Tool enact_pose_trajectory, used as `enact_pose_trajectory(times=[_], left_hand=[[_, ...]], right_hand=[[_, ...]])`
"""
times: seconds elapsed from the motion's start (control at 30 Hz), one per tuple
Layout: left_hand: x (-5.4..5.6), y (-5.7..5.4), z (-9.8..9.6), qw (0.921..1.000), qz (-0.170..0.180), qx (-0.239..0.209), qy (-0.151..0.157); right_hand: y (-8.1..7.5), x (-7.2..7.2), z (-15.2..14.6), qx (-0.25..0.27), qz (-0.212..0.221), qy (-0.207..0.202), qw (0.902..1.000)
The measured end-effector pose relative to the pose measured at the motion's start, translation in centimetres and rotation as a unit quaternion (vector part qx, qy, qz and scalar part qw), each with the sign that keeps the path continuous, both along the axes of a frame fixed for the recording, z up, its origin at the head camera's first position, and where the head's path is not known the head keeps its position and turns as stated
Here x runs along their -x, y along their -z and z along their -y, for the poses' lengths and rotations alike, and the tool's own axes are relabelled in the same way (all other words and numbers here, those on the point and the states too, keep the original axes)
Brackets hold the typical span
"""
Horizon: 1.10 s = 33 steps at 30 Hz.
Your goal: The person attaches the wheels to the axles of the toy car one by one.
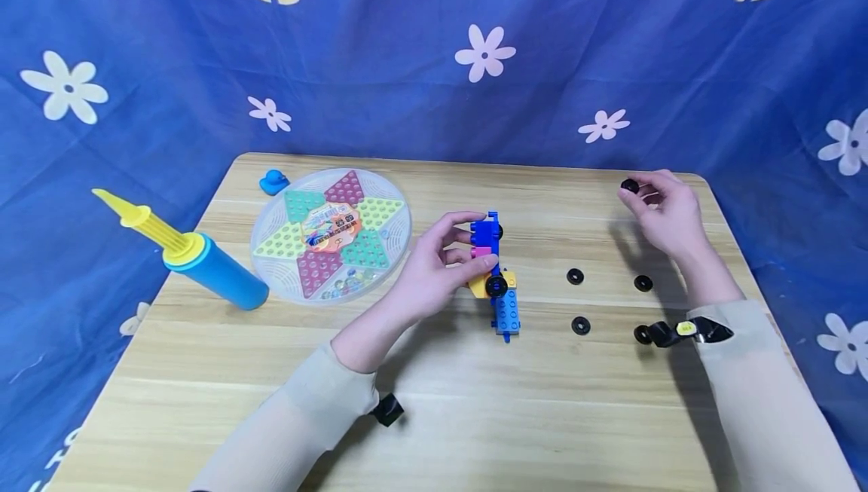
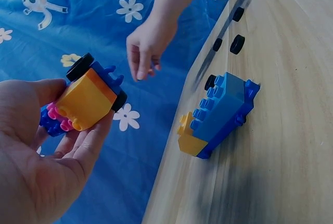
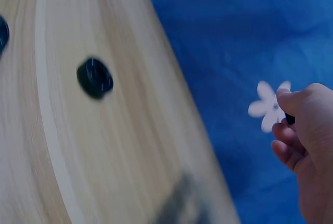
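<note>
My left hand (image 1: 434,270) grips a toy car of building blocks (image 1: 484,234), with blue, pink and orange bricks and black wheels. The left wrist view shows its orange block (image 2: 88,100) between thumb and fingers, raised above the table. Just below it, a second block piece (image 1: 507,313) stands on the table, light blue and yellow on a dark blue base. Over the table's far right part, my right hand (image 1: 674,213) pinches a small black toy wheel (image 1: 630,186) between thumb and fingers. In the right wrist view that wheel is mostly hidden by the hand (image 3: 315,130).
Several loose black wheels (image 1: 575,276) lie on the table's right half, one (image 1: 642,334) near the right wrist strap. To the left are a round Chinese checkers board (image 1: 400,221), a blue toy duck (image 1: 274,182) and a blue-yellow hand pump (image 1: 224,270). Blue cloth (image 1: 407,100) hangs behind.
</note>
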<state>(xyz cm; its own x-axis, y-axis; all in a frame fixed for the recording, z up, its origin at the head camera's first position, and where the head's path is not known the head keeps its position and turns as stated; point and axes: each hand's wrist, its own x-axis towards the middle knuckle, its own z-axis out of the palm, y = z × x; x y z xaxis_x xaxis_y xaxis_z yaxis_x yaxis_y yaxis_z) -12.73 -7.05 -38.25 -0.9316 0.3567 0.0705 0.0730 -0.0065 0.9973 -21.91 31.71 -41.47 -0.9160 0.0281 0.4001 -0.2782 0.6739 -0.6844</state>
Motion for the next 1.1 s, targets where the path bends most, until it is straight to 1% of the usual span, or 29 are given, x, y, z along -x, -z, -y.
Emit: enact_pose_trajectory(times=[0.13, 0.23, 0.3, 0.4, 0.53, 0.63, 0.83, 1.0, 1.1], left_hand=[[0.0, -0.1, 0.0, 1.0, 0.0, 0.004, 0.002], [0.0, -0.1, -0.1, 1.0, -0.001, 0.007, 0.004], [0.0, -0.2, -0.1, 1.0, -0.002, 0.008, 0.004], [-0.1, -0.3, -0.1, 1.0, -0.003, 0.008, 0.004], [-0.1, -0.2, -0.2, 1.0, -0.002, 0.007, 0.005], [-0.1, -0.2, -0.4, 1.0, 0.0, 0.005, 0.007], [-0.2, -0.5, -0.6, 0.9999, 0.0, 0.003, 0.011], [-0.2, -0.6, -0.7, 0.9999, 0.002, 0.007, 0.013], [-0.2, -0.5, -0.7, 0.9999, 0.004, 0.01, 0.012]], right_hand=[[-1.5, -0.9, 1.5, 0.001, -0.027, -0.029, 0.9992], [-2.6, -1.7, 2.7, 0.003, -0.054, -0.062, 0.9966], [-3.3, -2.2, 3.6, 0.009, -0.077, -0.09, 0.9929], [-4.2, -3.0, 4.9, 0.027, -0.107, -0.135, 0.9847], [-5.1, -4.0, 6.4, 0.034, -0.129, -0.18, 0.9746], [-5.7, -4.7, 7.3, 0.025, -0.138, -0.2, 0.9698], [-6.5, -6.1, 8.7, 0.015, -0.144, -0.226, 0.9634], [-7.2, -7.1, 9.7, 0.004, -0.151, -0.245, 0.9578], [-7.5, -7.5, 10.3, 0.0, -0.163, -0.259, 0.9521]])
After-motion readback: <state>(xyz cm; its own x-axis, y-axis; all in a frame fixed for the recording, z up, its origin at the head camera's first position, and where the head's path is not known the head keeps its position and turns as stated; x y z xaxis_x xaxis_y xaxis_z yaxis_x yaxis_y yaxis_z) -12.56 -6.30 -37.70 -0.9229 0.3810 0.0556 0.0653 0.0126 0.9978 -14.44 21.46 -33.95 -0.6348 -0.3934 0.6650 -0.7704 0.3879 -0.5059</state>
